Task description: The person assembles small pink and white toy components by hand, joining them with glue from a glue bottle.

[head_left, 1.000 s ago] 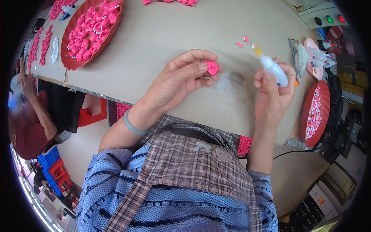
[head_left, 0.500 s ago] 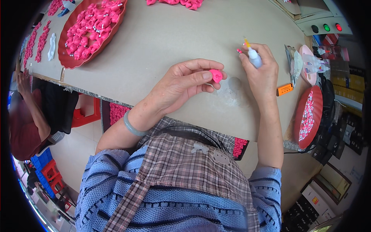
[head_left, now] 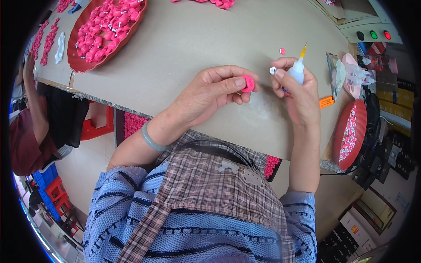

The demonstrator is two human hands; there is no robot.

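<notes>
Left hand (head_left: 210,94) pinches small pink piece (head_left: 247,83) at fingertips above the desk (head_left: 184,48). Right hand (head_left: 298,94) grips glue bottle (head_left: 297,70), yellow nozzle up, tiny silver bit (head_left: 272,70) at fingertip, just beside the piece.

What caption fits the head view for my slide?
Left hand pinches a small pink piece while right hand holds a glue bottle above the table.

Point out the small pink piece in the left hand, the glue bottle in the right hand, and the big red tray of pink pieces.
small pink piece (head_left: 247,83), head view, its round face.
glue bottle (head_left: 297,70), head view, its white body.
big red tray (head_left: 79,65), head view, its near rim.
</notes>
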